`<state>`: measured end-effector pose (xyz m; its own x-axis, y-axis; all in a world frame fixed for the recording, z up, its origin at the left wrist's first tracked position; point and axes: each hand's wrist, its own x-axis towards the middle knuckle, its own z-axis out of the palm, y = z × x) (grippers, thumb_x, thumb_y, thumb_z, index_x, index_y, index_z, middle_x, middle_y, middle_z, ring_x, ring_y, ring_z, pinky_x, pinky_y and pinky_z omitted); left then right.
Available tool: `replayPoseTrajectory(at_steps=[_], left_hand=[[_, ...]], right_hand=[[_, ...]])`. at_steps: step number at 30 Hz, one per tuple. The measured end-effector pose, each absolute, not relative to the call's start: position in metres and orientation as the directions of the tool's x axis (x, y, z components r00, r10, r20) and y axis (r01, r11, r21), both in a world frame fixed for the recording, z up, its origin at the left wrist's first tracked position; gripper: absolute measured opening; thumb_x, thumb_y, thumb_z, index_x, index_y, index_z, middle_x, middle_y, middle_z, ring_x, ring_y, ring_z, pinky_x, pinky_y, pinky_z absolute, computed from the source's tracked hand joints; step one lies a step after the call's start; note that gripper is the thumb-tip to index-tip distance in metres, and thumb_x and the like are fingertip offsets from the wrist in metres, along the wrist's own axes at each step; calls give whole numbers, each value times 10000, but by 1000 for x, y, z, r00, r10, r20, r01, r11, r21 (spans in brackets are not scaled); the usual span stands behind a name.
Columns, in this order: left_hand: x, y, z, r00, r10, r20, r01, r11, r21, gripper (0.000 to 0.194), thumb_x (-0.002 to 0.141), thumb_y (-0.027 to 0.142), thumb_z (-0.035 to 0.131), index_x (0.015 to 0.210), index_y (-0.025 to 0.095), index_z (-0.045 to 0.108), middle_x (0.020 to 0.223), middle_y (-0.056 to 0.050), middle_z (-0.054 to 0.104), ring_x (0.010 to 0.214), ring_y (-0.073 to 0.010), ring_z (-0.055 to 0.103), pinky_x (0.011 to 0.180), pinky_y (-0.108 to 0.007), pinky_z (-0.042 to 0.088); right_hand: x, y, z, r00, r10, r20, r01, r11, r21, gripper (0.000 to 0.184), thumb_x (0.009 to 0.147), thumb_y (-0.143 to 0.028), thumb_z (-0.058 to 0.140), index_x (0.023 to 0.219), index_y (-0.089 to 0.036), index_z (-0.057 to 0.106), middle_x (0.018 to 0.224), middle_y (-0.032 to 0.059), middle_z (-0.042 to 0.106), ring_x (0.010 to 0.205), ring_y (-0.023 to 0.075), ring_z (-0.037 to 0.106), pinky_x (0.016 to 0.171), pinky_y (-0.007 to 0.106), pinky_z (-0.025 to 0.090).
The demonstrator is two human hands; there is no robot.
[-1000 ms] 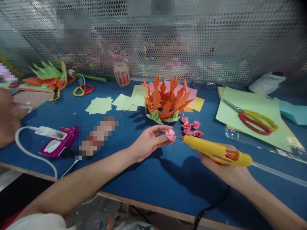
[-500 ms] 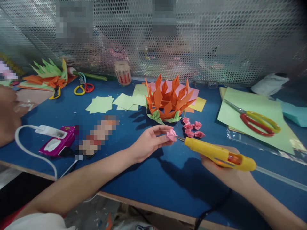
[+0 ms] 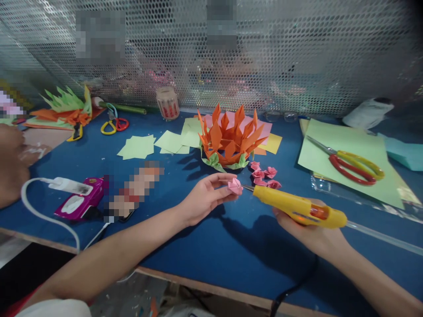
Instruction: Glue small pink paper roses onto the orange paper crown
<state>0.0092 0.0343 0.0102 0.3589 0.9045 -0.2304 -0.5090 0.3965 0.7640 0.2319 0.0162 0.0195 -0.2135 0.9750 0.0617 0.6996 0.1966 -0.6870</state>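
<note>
Just one yellow glue gun (image 3: 299, 207).

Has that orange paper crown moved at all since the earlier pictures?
No. The orange crown stands in the same spot, just right of the jar by the mesh wall; neither has shifted visibly.

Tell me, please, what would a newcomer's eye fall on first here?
Probably the spiky orange folded-paper crown, standing mid-table. Next, the bright yellow plastic glue gun in the right hand, its nozzle at the small pink paper flower in the left hand.
</note>
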Motion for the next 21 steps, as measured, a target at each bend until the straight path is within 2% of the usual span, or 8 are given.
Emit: replayPoseTrajectory(at_steps=[8, 10, 13, 16, 21], left_hand=[[6, 37, 11, 322, 921, -220, -555, 371, 744, 198, 701, 120, 671, 894, 151, 635, 839, -20, 672, 799, -121, 635, 875, -321, 457], [3, 40, 15, 248, 949, -193, -583, 306, 753, 170, 716, 125, 657, 881, 145, 625, 843, -21, 672, 807, -120, 635, 874, -309, 459], [-1, 44, 19, 7, 991, -137, -627, 110, 771, 171, 715, 116, 652, 878, 143, 607, 838, -5, 664, 800, -104, 634, 875, -286, 459], [-3, 45, 18, -181, 976, -122, -616, -16, 788, 214, 692, 117, 669, 890, 144, 594, 825, 2, 659, 798, -102, 633, 877, -285, 457], [-1, 44, 13, -199, 960, -196, -624, 30, 781, 239, 667, 119, 683, 886, 134, 587, 820, -9, 652, 779, -110, 635, 877, -303, 456]], right_hand=[[227, 14, 19, -213, 977, 24, 650, 160, -743, 176, 672, -361, 562, 677, -192, 611, 633, 10, 646, 507, 155, 587, 450, 233, 474], [226, 18, 17, -159, 987, 27, 648, 125, -752, 196, 677, -382, 576, 688, -189, 609, 591, 8, 627, 482, 147, 571, 430, 231, 460], [219, 30, 16, -105, 994, 27, 650, 89, -755, 233, 687, -414, 576, 706, -184, 607, 535, -2, 594, 429, 129, 530, 390, 225, 427], [208, 45, 16, -105, 993, 48, 686, 107, -719, 227, 683, -407, 558, 676, -185, 601, 538, -5, 590, 468, 135, 548, 427, 227, 437], [191, 60, 11, -76, 975, 208, 796, 185, -577, 173, 664, -357, 508, 664, -207, 593, 549, -13, 589, 544, 157, 581, 543, 265, 469]])
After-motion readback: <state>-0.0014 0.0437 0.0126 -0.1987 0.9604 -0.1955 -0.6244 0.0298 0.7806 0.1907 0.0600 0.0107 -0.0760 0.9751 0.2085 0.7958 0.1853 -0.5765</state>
